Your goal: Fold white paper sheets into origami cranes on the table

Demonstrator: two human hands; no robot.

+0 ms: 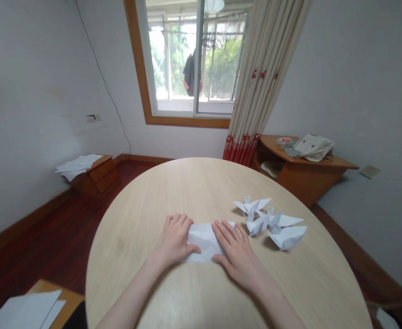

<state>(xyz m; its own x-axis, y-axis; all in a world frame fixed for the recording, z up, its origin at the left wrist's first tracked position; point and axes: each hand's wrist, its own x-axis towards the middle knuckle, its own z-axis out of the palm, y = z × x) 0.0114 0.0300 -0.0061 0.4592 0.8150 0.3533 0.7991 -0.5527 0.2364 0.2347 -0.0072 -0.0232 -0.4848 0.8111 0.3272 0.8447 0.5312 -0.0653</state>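
A white sheet of paper point(205, 242), with crease lines across it, lies on the round wooden table in front of me. My left hand point(176, 237) is closed on the paper's left edge, fingers bent and thumb pressed near the front edge. Across its right part my right hand point(233, 249) lies flat, fingers stretched out and thumb apart. Several folded white paper cranes point(272, 224) stand in a cluster just beyond and to the right of my right hand.
The round table point(135, 205) has a pale wood top. Loose white papers point(26, 308) lie on a wooden surface at the lower left. More papers point(79, 164) cover a low cabinet. A cloth bag point(313, 147) rests on a corner desk point(297, 178), near the curtain point(262, 77).
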